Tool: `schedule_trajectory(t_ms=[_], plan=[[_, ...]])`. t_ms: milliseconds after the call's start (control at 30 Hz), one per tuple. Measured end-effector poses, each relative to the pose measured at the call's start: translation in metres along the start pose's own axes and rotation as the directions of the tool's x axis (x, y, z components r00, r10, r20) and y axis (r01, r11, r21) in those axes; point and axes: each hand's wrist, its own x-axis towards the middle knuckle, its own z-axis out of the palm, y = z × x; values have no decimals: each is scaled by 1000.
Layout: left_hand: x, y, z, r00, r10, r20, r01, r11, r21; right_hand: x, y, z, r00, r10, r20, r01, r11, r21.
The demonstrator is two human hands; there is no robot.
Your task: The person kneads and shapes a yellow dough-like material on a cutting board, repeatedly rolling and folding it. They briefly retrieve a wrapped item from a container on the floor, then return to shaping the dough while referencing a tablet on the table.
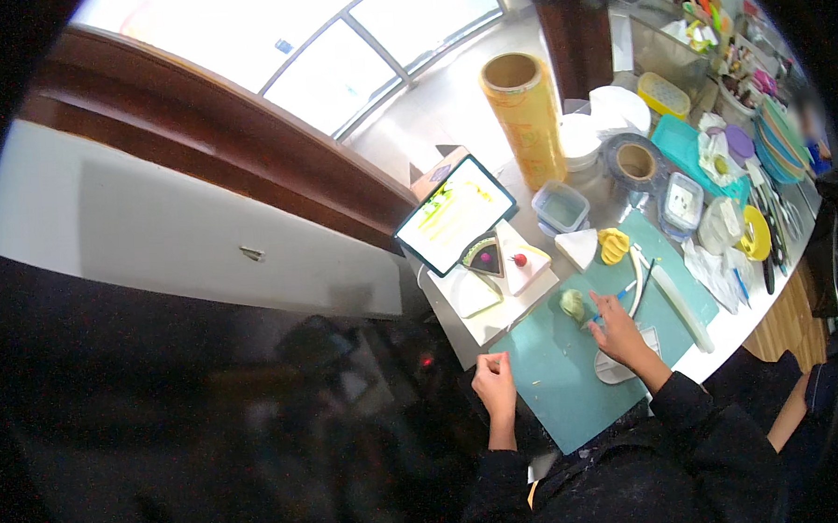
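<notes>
My left hand (494,384) is at the left edge of the green cutting mat (570,400), its fingertips pinched together; whatever they hold, if anything, is too small to make out. Over the mat, my right hand (620,335) has its index finger and thumb apart. A pale green lump (572,302) that looks like soft clay lies just beyond those fingers. A thin blue tool (622,293) passes close by the right hand, partly hidden by it. Under the right wrist lies a whitish, rounded flat piece (614,369). A yellow lump (614,245) and a white wedge (577,249) sit farther back.
A lit tablet (456,213) stands behind cake-slice models, one dark-topped (483,257), another with a red berry (520,260). A tall roll of film (525,117), a tape roll (636,161) and clear tubs (561,207) stand behind. A pale curved strip (683,308) lies right.
</notes>
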Motion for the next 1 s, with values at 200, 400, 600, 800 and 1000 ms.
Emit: schedule_trajectory(t_ms=[200, 400, 600, 800, 1000], plan=[[-101, -5, 40, 851, 173, 496, -215, 976, 29, -82, -13, -10, 975, 85, -206, -37, 973, 226], [-200, -1, 72, 411, 327, 851, -420, 897, -142, -191, 4, -20, 833, 355, -425, -183, 901, 394], [-254, -12, 71, 48, 222, 974, -503, 847, -168, -264, 49, -43, 534, 725, -436, -360, 661, 658], [-283, -32, 80, -85, 6, 996, -596, 801, -56, -312, 102, -58, 312, 830, -462, -298, 548, 782], [-293, -41, 135, -161, 13, 987, -616, 780, -111, -340, 153, -55, 194, 890, -413, -278, 453, 847]])
